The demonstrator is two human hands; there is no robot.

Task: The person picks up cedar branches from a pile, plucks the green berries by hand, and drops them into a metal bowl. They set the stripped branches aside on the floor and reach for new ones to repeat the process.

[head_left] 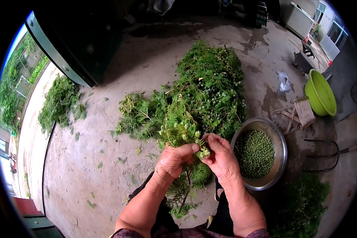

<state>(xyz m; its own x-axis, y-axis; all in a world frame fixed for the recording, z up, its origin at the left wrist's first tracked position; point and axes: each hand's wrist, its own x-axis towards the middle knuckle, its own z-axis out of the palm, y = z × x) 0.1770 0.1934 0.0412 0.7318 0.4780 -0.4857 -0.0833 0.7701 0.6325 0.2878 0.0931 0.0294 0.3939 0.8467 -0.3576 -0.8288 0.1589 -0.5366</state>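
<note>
Green sprigs fill the middle of the frame: a big heap of cut branches (208, 91) lies on the concrete floor (107, 158), running from the upper centre down toward the person's knees. The left hand (174, 160) is closed around one sprig (182, 137) by its stem, holding it upright just below centre. The right hand (222, 156) pinches a small pale green cone (204, 152) at the sprig's tip between thumb and forefinger, so both grips are shut, one on the stem, one on the cone.

Just right of the hands stands a metal bowl (279, 146), and it holds a good layer of round green cones (254, 154), roughly half filling it. Judging from that, a fair amount of picking is done; yet the heap ahead is thick, and pale cones can be seen dotted through it, so much more seems left than finished.

Farther off, a smaller pile of greenery (61, 103) lies at the left of the frame beside a dark green metal door (67, 43). At the right sit a lime green plastic basin (321, 93), a small wooden stool (299, 113) tipped on its side, and a dark pronged fork (325, 154) flat on the floor. More greenery (301, 206) shows at the lower right.
</note>
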